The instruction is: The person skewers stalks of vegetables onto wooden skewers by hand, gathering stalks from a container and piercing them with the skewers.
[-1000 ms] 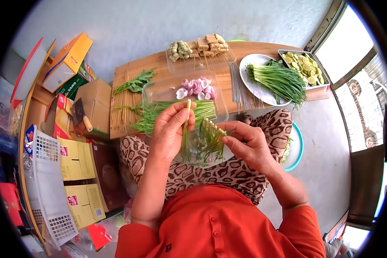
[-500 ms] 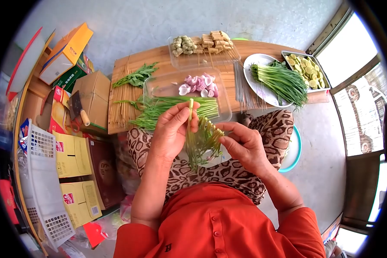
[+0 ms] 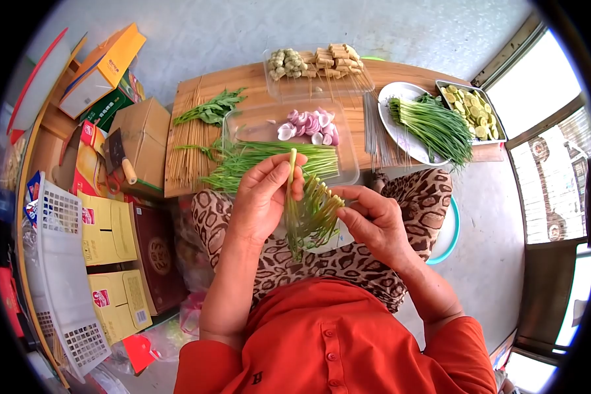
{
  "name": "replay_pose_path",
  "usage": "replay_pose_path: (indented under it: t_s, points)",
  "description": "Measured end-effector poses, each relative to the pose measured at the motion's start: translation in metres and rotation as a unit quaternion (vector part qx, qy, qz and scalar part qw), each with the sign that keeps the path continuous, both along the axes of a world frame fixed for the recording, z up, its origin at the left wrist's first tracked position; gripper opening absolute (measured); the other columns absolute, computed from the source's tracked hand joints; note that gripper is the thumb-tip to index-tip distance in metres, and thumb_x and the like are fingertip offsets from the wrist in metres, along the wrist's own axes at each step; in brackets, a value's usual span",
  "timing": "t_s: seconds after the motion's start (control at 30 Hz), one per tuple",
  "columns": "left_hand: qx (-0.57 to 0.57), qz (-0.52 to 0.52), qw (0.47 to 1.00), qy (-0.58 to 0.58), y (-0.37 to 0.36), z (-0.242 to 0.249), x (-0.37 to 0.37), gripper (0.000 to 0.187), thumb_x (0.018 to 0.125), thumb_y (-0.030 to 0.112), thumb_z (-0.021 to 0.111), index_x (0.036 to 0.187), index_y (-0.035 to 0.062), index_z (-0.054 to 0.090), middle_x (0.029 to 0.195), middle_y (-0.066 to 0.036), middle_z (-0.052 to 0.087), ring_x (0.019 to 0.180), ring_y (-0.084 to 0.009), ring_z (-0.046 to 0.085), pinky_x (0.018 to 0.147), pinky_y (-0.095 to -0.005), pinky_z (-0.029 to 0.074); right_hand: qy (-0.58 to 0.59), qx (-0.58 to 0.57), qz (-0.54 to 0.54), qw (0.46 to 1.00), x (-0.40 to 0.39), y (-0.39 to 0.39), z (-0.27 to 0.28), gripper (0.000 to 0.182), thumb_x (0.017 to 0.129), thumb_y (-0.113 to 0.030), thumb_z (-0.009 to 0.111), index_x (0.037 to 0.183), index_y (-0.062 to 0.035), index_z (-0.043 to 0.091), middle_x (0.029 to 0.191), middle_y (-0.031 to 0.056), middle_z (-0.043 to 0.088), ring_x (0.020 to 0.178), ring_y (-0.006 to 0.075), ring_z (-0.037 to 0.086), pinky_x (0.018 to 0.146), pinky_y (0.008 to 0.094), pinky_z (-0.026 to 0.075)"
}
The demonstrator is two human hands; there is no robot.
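Above my lap, my left hand [image 3: 264, 194] pinches a chive stalk [image 3: 292, 164] between thumb and fingers, its pale end pointing up and its leaves hanging down. Close beside it my right hand [image 3: 374, 220] grips the end of a row of chives [image 3: 318, 203], their pale cut ends lined up side by side and leaves drooping. The stick that seems to hold this row cannot be made out. Just beyond my hands, a clear plastic tray [image 3: 351, 157] holds loose green chives [image 3: 256, 157] and sliced purple onion [image 3: 308, 125].
On the wooden table [image 3: 243, 79] lie bamboo skewers [image 3: 184, 161], leafy greens [image 3: 210, 110] and metal skewers [image 3: 373, 131]. A second tray holds rolled skewered food [image 3: 338, 62]. A white plate [image 3: 391, 134] bears more chives, beside a tray of green slices [image 3: 473, 111]. Boxes [image 3: 108, 226] and a cleaver [image 3: 116, 151] are left.
The view has shifted slightly. Both hands keep nearly the same place and grip, with the single chive stalk still beside the row.
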State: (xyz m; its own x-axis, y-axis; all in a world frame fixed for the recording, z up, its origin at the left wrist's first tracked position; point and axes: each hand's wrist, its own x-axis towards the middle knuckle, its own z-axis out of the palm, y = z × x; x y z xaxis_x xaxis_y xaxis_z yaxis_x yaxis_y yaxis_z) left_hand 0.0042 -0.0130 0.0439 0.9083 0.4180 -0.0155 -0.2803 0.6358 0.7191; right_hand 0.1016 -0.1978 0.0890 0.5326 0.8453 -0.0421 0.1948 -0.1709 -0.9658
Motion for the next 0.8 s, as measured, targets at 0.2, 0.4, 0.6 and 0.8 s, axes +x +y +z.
replay_pose_path:
  t_s: [0.2,0.4,0.6,0.8]
  points:
    - [0.025,0.008,1.000,0.014,0.003,0.000,0.000,0.024,0.093,0.015,0.057,0.109,-0.0018,0.061,0.083,-0.004,0.062,0.070,-0.0115,0.054,0.062,-0.0257,0.044,-0.013,-0.008,-0.001,1.000,0.001,0.002,-0.002,0.027,0.089,-0.011,0.062,0.114,-0.0033,0.060,0.063,0.0014,0.060,0.055,0.0031,0.048,0.050,0.0218,0.040]
    - [0.094,0.007,0.995,0.036,0.008,0.005,-0.002,0.024,0.092,0.016,0.058,0.106,-0.0029,0.062,0.084,-0.004,0.061,0.069,-0.0106,0.053,0.062,-0.0243,0.043,-0.011,-0.027,0.008,1.000,0.002,0.001,0.002,0.026,0.089,-0.011,0.061,0.114,-0.0028,0.060,0.063,0.0019,0.061,0.055,0.0029,0.048,0.050,0.0219,0.040]
    - [0.108,-0.005,0.994,0.034,0.011,0.002,-0.002,0.024,0.092,0.017,0.058,0.106,-0.0030,0.063,0.085,-0.005,0.062,0.069,-0.0105,0.053,0.063,-0.0242,0.044,-0.009,-0.025,0.010,1.000,0.001,0.001,0.003,0.026,0.089,-0.009,0.061,0.114,-0.0024,0.060,0.063,0.0005,0.060,0.055,0.0027,0.048,0.050,0.0213,0.040]
    - [0.079,-0.017,0.996,0.026,0.013,0.002,-0.004,0.023,0.090,0.014,0.061,0.106,-0.0025,0.062,0.094,-0.008,0.064,0.072,-0.0112,0.055,0.064,-0.0255,0.046,0.025,-0.010,0.005,1.000,0.001,0.001,0.000,0.025,0.090,-0.009,0.060,0.114,-0.0030,0.060,0.061,-0.0019,0.057,0.053,0.0024,0.046,0.048,0.0202,0.038]
